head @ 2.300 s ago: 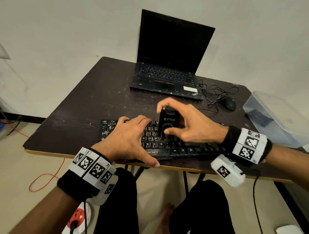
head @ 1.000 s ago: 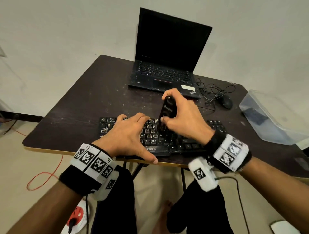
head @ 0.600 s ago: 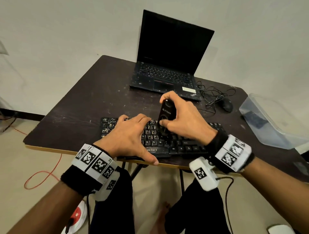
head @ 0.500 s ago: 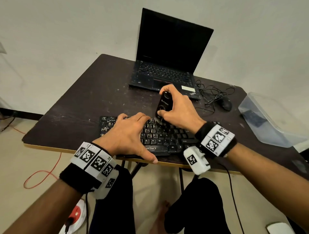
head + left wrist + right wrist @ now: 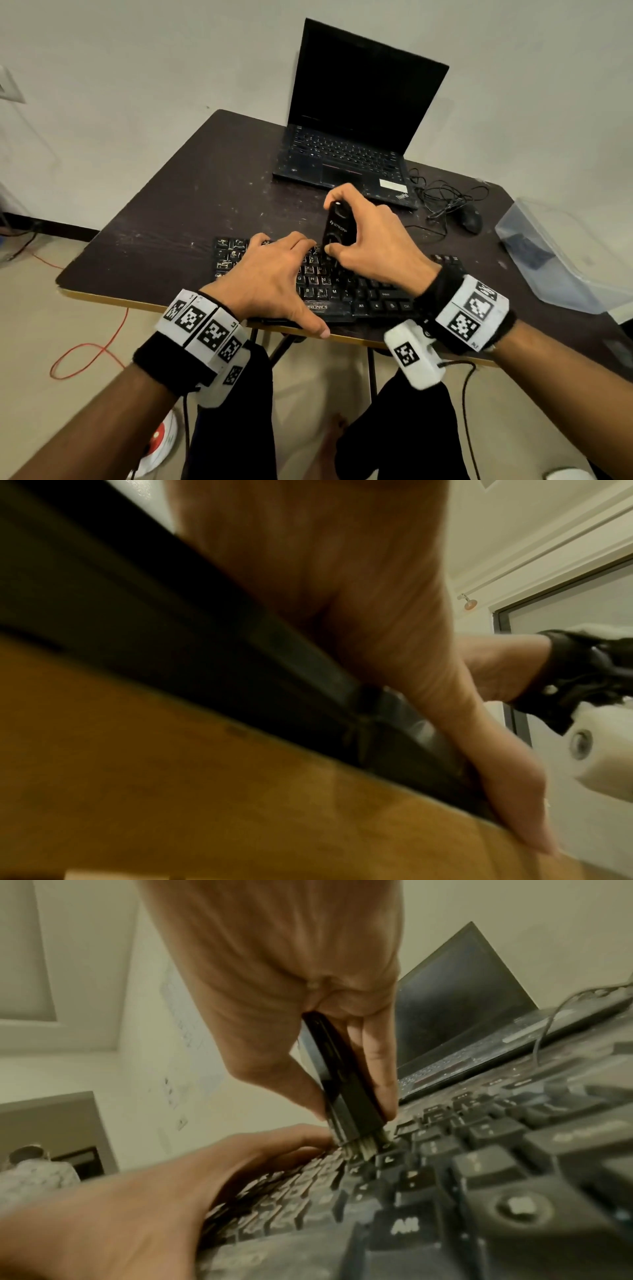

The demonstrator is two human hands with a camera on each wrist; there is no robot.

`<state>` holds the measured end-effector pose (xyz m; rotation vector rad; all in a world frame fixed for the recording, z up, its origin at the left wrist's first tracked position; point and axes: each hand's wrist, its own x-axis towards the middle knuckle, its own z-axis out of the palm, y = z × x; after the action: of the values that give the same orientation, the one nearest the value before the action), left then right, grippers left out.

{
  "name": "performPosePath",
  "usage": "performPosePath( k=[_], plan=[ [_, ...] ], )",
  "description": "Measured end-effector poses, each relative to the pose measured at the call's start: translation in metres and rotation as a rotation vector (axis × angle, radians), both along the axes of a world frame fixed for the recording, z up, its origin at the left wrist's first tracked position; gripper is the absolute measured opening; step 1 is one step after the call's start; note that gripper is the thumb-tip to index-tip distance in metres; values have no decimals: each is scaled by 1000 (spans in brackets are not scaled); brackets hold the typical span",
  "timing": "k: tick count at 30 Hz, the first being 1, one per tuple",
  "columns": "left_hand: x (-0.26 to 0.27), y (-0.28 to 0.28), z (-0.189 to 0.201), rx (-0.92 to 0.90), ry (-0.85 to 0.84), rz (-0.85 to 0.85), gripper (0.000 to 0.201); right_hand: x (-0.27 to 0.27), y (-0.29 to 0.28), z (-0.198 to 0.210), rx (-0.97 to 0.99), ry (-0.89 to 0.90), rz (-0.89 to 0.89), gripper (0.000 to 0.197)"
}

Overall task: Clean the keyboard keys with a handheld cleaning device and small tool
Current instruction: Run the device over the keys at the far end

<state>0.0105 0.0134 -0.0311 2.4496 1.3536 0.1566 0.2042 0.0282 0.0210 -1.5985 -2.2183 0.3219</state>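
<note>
A black keyboard (image 5: 346, 291) lies at the front edge of the dark table (image 5: 178, 226). My right hand (image 5: 373, 246) grips a black handheld cleaning device (image 5: 337, 226), held upright and tilted. Its short brush tip (image 5: 363, 1144) touches the dusty keys (image 5: 428, 1150) in the middle rows. My left hand (image 5: 270, 277) lies flat on the keyboard's left half, fingers straight, thumb (image 5: 514, 791) hooked over the keyboard's front rim at the table edge (image 5: 240, 804). In the right wrist view the left hand (image 5: 171, 1191) lies just left of the brush.
An open black laptop (image 5: 352, 137) stands at the back of the table. A mouse (image 5: 471, 219) with a tangled cable lies to its right. A clear plastic box (image 5: 561, 253) sits at the right edge. A red cable (image 5: 89, 353) runs on the floor.
My right hand has swept the device back and forth over the middle keys, away towards the laptop and then slightly back. The left hand has stayed in place on the keyboard.
</note>
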Motion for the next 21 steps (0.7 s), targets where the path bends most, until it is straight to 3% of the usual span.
performPosePath(
  k=[4, 9, 13, 18, 21],
  plan=[
    [2, 0, -1, 2, 5, 1, 150, -11, 18, 1, 46, 25, -82, 55],
    [0, 2, -2, -7, 3, -6, 153, -3, -2, 5, -37, -45, -10, 55],
    [1, 1, -1, -8, 0, 1, 152, -8, 22, 8, -17, 1, -104, 54],
    [-1, 1, -1, -7, -6, -2, 151, 2, 3, 9, -68, -37, -18, 55],
    [1, 1, 0, -13, 5, 0, 151, -7, 19, 10, -27, -17, -101, 54]
  ],
)
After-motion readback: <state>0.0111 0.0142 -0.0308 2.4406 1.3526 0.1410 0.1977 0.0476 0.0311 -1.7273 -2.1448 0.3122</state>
